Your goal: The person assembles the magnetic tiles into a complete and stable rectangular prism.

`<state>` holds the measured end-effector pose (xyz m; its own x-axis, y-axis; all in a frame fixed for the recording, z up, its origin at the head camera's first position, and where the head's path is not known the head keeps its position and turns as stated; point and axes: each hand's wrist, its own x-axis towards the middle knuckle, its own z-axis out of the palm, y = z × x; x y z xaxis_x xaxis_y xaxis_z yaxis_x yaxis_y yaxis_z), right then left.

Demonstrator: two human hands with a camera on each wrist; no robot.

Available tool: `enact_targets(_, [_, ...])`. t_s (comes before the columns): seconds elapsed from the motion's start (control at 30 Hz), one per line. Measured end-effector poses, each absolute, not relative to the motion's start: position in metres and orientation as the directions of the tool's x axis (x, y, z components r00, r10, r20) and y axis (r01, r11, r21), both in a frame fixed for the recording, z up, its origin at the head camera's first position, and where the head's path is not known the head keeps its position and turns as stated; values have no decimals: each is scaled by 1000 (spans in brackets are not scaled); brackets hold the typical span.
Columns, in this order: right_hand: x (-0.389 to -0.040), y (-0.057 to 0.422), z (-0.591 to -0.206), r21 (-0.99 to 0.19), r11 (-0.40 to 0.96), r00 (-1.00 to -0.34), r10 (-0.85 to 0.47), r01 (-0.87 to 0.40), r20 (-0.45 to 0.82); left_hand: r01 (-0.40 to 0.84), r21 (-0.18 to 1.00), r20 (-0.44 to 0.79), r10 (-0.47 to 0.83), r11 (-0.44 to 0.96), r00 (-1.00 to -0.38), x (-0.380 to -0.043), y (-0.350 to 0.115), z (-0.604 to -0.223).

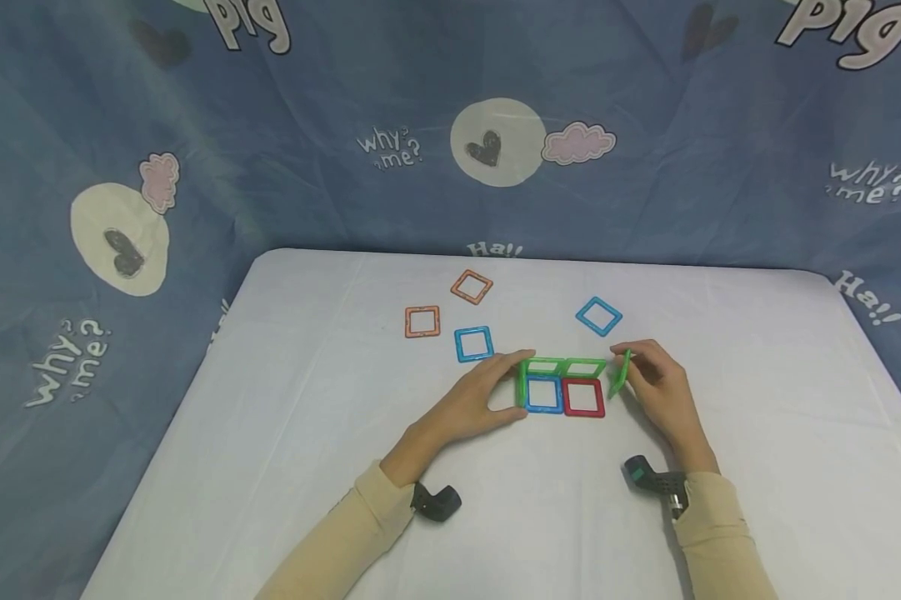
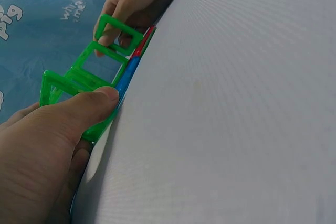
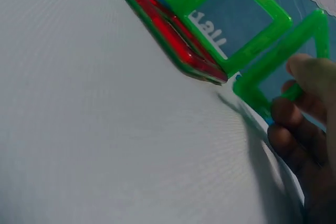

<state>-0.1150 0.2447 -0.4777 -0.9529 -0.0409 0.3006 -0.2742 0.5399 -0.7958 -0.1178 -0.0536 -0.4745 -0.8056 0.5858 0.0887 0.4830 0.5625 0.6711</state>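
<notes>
A small structure of square magnetic tiles lies on the table, with a blue tile [image 1: 543, 411] and a red tile [image 1: 583, 415] side by side. Two green tiles [image 1: 585, 362] stand along their far edge, and another green tile [image 1: 522, 385] rises at the left end. My left hand [image 1: 468, 400] grips that left-end tile between thumb and fingers. Beyond the other end, my right hand [image 1: 663, 392] pinches a loose green tile [image 3: 278, 59] held upright and tilted, its lower corner close to the red tile in the right wrist view.
Behind the structure lie two orange tiles [image 1: 422, 335] and a light blue tile [image 1: 459, 345], all flat. A second light blue tile [image 1: 585, 321] is at the back right. A white cloth covers the table [image 1: 307, 333], with a printed blue curtain [image 1: 307, 183] hanging behind.
</notes>
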Motion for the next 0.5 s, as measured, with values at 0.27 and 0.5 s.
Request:
enact_targets(0.27, [-108,235,-464,-801,534,-959,-82,-272,271,494,670,102,590,554,-801,-119,-54,-475])
enact_targets(0.5, [-114,243,-479,-795,543,-962,-108,-269,251,490,675,101,588,552,-802,-118,-54,-474])
